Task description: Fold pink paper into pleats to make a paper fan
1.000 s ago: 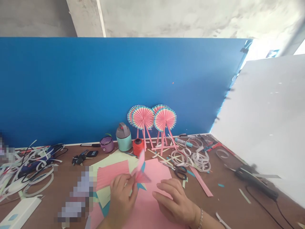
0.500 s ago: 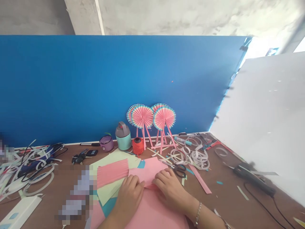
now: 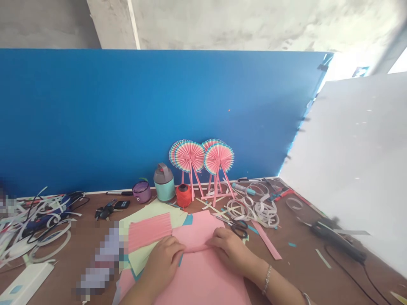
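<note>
A sheet of pink paper lies in front of me, with a narrow fold running across it below its far part. My left hand is closed, thumb and fingers pinching the left end of this fold. At the right end, my right hand grips the same sheet, its fingers curled over the edge. Beside my left hand rests a pleated pink paper on pale green sheets. Black-handled scissors lie just beyond my right hand.
Pink paper fans stand against the blue partition, near a teal jar, a purple pot and red twine. Curled strips lie to the right. A corded black glue gun sits farther right; a power strip is at left.
Both hands have moved slightly apart along the fold, the left one leftward. The fold now shows as a straighter band between them. The camera view has shifted a little.
</note>
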{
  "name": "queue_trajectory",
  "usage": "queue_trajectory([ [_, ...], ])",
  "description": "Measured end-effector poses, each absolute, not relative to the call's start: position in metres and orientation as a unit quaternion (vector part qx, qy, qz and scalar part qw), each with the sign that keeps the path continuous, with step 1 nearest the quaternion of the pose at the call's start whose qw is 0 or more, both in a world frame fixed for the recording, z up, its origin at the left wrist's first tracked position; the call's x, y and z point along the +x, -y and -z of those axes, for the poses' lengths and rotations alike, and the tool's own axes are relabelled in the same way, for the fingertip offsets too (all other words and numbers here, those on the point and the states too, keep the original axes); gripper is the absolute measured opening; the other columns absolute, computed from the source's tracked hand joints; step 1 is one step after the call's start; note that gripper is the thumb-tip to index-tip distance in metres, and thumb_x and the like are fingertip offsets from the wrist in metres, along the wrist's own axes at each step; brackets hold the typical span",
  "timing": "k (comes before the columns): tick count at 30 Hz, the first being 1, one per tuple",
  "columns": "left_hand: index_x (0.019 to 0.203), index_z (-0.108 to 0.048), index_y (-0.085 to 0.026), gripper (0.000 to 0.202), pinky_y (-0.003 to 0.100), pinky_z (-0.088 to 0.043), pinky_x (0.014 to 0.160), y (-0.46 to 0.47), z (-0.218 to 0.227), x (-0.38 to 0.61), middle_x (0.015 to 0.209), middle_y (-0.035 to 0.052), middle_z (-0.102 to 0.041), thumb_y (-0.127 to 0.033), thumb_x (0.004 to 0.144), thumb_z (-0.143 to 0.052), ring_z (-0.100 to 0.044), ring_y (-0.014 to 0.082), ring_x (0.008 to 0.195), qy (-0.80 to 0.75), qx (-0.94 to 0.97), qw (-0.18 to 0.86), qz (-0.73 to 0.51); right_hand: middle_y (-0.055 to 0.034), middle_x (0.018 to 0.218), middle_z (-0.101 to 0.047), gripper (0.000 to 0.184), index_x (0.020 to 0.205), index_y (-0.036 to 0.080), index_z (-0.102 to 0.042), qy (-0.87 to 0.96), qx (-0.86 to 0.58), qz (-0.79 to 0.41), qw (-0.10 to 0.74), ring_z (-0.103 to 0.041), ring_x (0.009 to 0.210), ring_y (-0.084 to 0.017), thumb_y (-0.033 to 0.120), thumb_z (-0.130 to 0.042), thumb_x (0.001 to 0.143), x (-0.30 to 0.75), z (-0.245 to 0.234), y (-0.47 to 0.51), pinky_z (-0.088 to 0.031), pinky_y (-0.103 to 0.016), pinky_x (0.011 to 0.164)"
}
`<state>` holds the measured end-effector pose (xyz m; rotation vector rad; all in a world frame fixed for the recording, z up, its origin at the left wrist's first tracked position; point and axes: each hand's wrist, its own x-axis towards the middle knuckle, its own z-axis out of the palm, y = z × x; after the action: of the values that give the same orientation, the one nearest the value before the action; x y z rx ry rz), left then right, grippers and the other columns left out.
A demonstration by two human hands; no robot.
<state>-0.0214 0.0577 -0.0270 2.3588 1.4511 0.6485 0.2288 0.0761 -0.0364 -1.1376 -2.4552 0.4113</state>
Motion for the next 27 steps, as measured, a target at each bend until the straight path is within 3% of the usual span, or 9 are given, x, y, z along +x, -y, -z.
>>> queue_trajectory([
  [4,0.085,-0.066,-0.022,0.024,0.032,-0.045,0.075,-0.061,0.026,-0.023,0.086,0.0044,-0.067,-0.016,0.082,-0.043,-0.061,0.0205,0.083,-0.537,0.775,0.219,-0.252,-0.0069,0.088,-0.061,0.030,0.095,0.019,-0.065,0.846,-0.426,-0.211,0.242,-0.056,0.082,-0.018,0.008,-0.039,0.085,0.228,0.032,-0.076,-0.042,-0.028,0.072],
  [9,0.074,-0.060,-0.021,0.021,0.031,-0.043,0.068,-0.063,0.031,-0.024,0.076,0.0034,-0.061,-0.020,0.081,-0.040,-0.058,0.0201,0.074,-0.570,0.745,0.232,-0.258,-0.0040,0.079,-0.061,0.014,0.079,0.017,-0.057,0.799,-0.488,-0.240,0.257,-0.055,0.075,-0.017,0.010,-0.046,0.081,0.225,0.031,-0.077,-0.042,-0.028,0.069],
  [15,0.071,-0.058,-0.020,0.020,0.031,-0.042,0.068,-0.068,0.039,-0.025,0.076,0.0034,-0.059,-0.021,0.079,-0.040,-0.056,0.0202,0.074,-0.575,0.728,0.242,-0.285,-0.0052,0.080,-0.062,0.016,0.075,0.017,-0.058,0.780,-0.510,-0.255,0.258,-0.056,0.078,-0.018,0.009,-0.045,0.079,0.223,0.032,-0.081,-0.041,-0.029,0.074],
  [27,0.073,-0.058,-0.020,0.017,0.031,-0.043,0.069,-0.073,0.045,-0.024,0.076,0.0030,-0.062,-0.017,0.073,-0.041,-0.057,0.0201,0.074,-0.593,0.712,0.241,-0.289,-0.0013,0.066,-0.062,0.015,0.068,0.015,-0.062,0.735,-0.565,-0.288,0.240,-0.052,0.061,-0.012,0.009,-0.048,0.069,0.219,0.032,-0.091,-0.034,-0.021,0.056],
])
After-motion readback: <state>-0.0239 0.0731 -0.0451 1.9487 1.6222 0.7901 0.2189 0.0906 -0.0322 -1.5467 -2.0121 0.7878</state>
